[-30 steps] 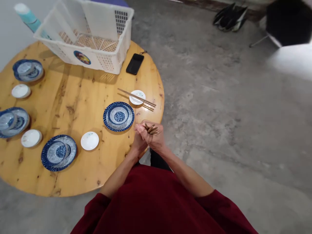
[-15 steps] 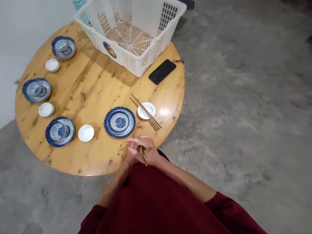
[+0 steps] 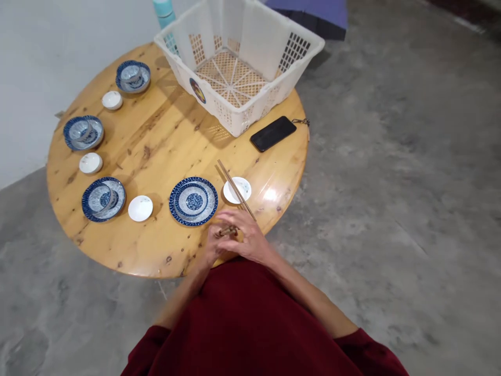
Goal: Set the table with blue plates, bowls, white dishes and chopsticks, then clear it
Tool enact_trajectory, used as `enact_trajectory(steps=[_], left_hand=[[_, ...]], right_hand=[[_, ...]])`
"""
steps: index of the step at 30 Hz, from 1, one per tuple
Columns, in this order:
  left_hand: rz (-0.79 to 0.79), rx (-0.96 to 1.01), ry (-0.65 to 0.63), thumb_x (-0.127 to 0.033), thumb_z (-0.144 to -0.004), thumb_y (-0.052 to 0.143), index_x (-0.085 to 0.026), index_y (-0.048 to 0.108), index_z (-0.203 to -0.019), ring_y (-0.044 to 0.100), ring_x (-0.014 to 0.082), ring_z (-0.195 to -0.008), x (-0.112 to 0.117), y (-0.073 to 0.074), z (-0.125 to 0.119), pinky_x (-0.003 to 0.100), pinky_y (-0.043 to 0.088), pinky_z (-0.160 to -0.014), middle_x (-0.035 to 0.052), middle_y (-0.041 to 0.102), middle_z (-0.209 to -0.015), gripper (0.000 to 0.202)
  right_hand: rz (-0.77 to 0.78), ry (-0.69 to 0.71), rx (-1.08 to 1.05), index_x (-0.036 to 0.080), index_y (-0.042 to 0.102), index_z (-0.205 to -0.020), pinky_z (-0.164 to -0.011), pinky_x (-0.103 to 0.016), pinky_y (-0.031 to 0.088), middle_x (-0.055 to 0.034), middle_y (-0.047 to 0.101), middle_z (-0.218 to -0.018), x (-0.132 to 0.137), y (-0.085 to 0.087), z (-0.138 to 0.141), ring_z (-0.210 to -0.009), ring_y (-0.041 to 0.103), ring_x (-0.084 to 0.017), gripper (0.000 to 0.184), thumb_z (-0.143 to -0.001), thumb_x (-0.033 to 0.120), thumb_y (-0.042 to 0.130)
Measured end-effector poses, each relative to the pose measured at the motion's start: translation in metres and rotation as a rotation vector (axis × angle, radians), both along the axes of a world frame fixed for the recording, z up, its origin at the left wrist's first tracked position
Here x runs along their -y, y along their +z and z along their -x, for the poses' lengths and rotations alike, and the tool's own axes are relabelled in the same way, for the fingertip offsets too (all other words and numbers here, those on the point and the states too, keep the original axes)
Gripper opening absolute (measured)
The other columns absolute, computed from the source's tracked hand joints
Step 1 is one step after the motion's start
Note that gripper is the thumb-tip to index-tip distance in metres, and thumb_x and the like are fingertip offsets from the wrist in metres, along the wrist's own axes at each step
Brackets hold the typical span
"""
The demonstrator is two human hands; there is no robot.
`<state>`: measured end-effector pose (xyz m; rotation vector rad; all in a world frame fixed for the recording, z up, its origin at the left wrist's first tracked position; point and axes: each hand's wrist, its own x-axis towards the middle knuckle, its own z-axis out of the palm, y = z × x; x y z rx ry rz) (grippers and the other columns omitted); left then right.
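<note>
A small bundle of chopsticks [image 3: 230, 230] is between my two hands at the table's near edge, mostly hidden by fingers. My left hand [image 3: 213, 242] is closed around the bundle. My right hand [image 3: 250, 237] curls over it from the right, thumb below and fingers above, with the stick ends showing between. Just beyond my hands lies a blue-patterned plate with a smaller dish stacked on it [image 3: 193, 201]. Right of that stack, a pair of chopsticks [image 3: 235, 187] rests across a small white bowl [image 3: 243, 186].
Along the left of the round wooden table [image 3: 156, 250] stand several blue-patterned bowl-and-plate sets [image 3: 117, 188] and small white bowls [image 3: 140, 208]. A white plastic basket [image 3: 242, 117] stands at the back, beside a black phone [image 3: 273, 133] and a turquoise bottle [image 3: 163, 11].
My view has shifted, so the table sits further right. The bundle has turned from pointing down toward me to lying more sideways, and my right hand has opened wider around it.
</note>
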<state>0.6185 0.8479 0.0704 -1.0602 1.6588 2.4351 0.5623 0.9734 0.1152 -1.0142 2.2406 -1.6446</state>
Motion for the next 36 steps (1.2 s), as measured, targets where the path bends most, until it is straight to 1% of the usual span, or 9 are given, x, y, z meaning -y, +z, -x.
enact_trajectory(steps=[5,8,12,16,19,22,26,31,36], left_hand=[[0.094,-0.061,-0.1,-0.033,-0.069,0.082,-0.018,0.072,-0.065,0.058,0.0138,-0.063,0.006,0.012,0.002,0.024,0.046,-0.064,0.0036,0.067,-0.067,0.018],[0.16,-0.077,-0.116,-0.04,-0.073,0.078,-0.017,0.073,-0.066,0.054,0.0111,-0.057,0.01,0.017,0.004,0.023,0.043,-0.059,0.0025,0.065,-0.062,0.025],[0.232,-0.163,-0.131,-0.053,-0.084,0.067,-0.016,0.071,-0.065,0.044,0.0077,-0.049,0.011,0.012,0.011,0.022,0.034,-0.051,0.0001,0.058,-0.056,0.041],[0.154,-0.238,-0.019,-0.062,-0.085,0.063,-0.015,0.072,-0.072,0.037,0.0056,-0.047,0.011,0.007,0.021,0.022,0.026,-0.048,-0.0009,0.055,-0.059,0.049],[0.064,-0.237,0.058,-0.066,-0.08,0.067,-0.014,0.073,-0.08,0.029,0.0045,-0.047,0.013,0.008,0.026,0.022,0.02,-0.046,-0.002,0.053,-0.063,0.052],[0.049,-0.237,0.088,-0.063,-0.077,0.072,-0.014,0.071,-0.078,0.027,0.0042,-0.049,0.014,0.014,0.026,0.022,0.019,-0.047,-0.0023,0.053,-0.067,0.049],[0.056,-0.232,0.067,-0.057,-0.072,0.079,-0.015,0.071,-0.075,0.032,0.006,-0.052,0.012,0.03,0.023,0.022,0.024,-0.049,-0.0038,0.049,-0.06,0.043],[0.137,-0.251,-0.047,-0.051,-0.072,0.079,-0.015,0.073,-0.072,0.054,0.0136,-0.068,0.013,0.049,0.016,0.023,0.04,-0.059,0.0024,0.063,-0.07,0.037],[0.323,-0.288,-0.194,-0.048,-0.077,0.074,-0.015,0.07,-0.071,0.058,0.015,-0.071,0.023,0.036,0.0,0.025,0.046,-0.068,0.0025,0.066,-0.074,0.034]], right_hand=[[-0.303,-0.438,0.12,0.016,0.064,-0.124,-0.097,-0.044,0.05,-0.0169,0.066,-0.123,-0.039,-0.031,0.02,-0.11,0.064,-0.027,0.049,-0.095,0.053,0.052],[-0.573,-0.395,0.255,0.013,0.066,-0.12,-0.088,-0.038,0.051,-0.0162,0.072,-0.112,-0.044,-0.059,0.027,-0.1,0.068,-0.027,0.052,-0.094,0.056,0.052],[-0.703,-0.332,0.287,0.018,0.068,-0.102,-0.074,-0.029,0.046,-0.0095,0.074,-0.093,-0.029,-0.079,0.027,-0.086,0.069,-0.021,0.038,-0.095,0.051,0.052],[-0.52,-0.282,0.421,0.019,0.058,-0.078,-0.063,-0.027,0.044,-0.0027,0.064,-0.063,-0.015,-0.084,0.016,-0.06,0.061,-0.017,0.039,-0.096,0.05,0.044],[-0.226,-0.255,0.571,0.02,0.054,-0.08,-0.054,-0.028,0.045,0.0015,0.056,-0.059,-0.011,-0.078,-0.001,-0.051,0.054,-0.016,0.044,-0.093,0.06,0.042],[-0.081,-0.275,0.593,0.021,0.054,-0.088,-0.053,-0.028,0.046,0.0027,0.055,-0.062,-0.008,-0.063,-0.024,-0.052,0.054,-0.016,0.044,-0.093,0.064,0.042],[-0.045,-0.241,0.498,0.022,0.053,-0.088,-0.06,-0.029,0.049,0.0013,0.058,-0.064,0.002,-0.045,-0.046,-0.058,0.059,-0.016,0.041,-0.098,0.059,0.038],[-0.134,-0.159,0.331,0.021,0.057,-0.086,-0.072,-0.031,0.052,-0.002,0.064,-0.071,0.006,-0.049,-0.047,-0.069,0.063,-0.018,0.038,-0.099,0.052,0.038],[-0.06,-0.174,0.324,0.022,0.067,-0.113,-0.095,-0.04,0.052,-0.0086,0.073,-0.108,-0.009,-0.043,-0.028,-0.103,0.067,-0.024,0.041,-0.093,0.055,0.05]])
